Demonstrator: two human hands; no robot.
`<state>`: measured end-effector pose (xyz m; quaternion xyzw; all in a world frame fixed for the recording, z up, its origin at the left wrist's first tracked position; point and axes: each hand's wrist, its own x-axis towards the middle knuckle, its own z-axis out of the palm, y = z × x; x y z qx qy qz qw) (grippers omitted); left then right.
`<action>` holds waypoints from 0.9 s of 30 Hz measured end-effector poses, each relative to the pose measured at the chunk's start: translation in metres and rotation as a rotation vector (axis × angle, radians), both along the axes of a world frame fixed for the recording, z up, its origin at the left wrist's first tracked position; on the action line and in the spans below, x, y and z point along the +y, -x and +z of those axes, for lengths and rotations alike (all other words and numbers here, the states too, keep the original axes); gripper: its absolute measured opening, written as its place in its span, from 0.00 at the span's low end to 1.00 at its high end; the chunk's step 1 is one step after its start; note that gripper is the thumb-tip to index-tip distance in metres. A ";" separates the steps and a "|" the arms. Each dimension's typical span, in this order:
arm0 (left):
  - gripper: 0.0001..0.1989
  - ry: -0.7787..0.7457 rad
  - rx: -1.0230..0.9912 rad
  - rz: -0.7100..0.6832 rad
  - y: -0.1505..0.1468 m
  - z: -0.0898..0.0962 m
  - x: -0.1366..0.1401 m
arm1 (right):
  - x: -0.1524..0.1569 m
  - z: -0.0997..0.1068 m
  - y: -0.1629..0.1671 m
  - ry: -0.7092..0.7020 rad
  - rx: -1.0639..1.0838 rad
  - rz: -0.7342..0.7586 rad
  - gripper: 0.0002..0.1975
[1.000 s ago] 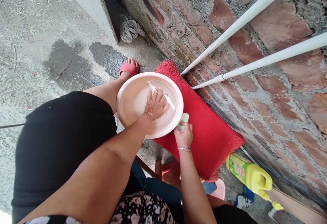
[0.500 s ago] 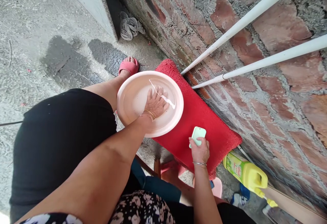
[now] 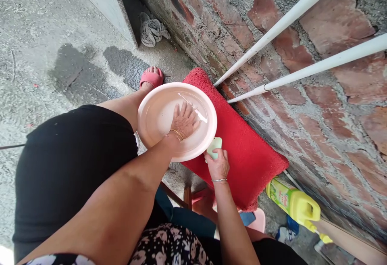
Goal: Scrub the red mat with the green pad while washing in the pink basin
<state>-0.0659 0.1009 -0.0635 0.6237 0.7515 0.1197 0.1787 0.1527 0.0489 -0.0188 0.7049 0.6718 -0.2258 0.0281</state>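
Note:
My left hand (image 3: 184, 120) lies palm down inside a pale pink basin (image 3: 148, 146) of clear water, its fingers spread and gripping nothing. Thin gold bangles circle that wrist. The basin sits over the left end of a red fuzzy-edged mat (image 3: 248, 156). Beside the basin's lower right rim, my right hand (image 3: 219, 165) grips a pale green rounded block (image 3: 215, 145), which looks like the back of a scrub brush; its underside is hidden. Thumb and fingers close around its sides, just above the mat.
Two white pipes (image 3: 284, 31) slant along the brick wall (image 3: 323, 107). A yellow detergent bottle (image 3: 298, 202) lies by the mat's right corner. Below are a pink container (image 3: 259, 221) and blue-and-white footwear (image 3: 287, 232). A grey rag (image 3: 152, 31) lies at the back.
My right hand has moved left across the mat with the green brush, up to the basin's rim. The left hand has stayed in the basin with its fingers spread.

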 end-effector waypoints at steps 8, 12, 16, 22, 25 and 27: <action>0.29 -0.008 0.015 -0.011 -0.001 0.003 0.000 | -0.013 0.011 -0.077 -0.029 -0.090 -0.191 0.19; 0.29 0.002 0.020 -0.008 -0.001 0.004 0.000 | -0.011 0.013 -0.056 -0.036 -0.024 -0.211 0.19; 0.29 -0.011 0.030 -0.011 -0.001 0.003 0.000 | -0.011 0.008 -0.010 0.009 0.086 -0.151 0.18; 0.30 -0.010 0.045 -0.020 0.000 0.000 0.000 | -0.013 0.001 0.014 0.064 0.055 -0.035 0.16; 0.30 -0.004 0.047 -0.027 0.000 -0.002 0.000 | -0.016 0.005 -0.010 0.067 0.012 -0.007 0.16; 0.30 0.003 0.031 -0.022 0.000 -0.003 0.000 | -0.019 0.009 -0.032 0.062 -0.020 -0.014 0.16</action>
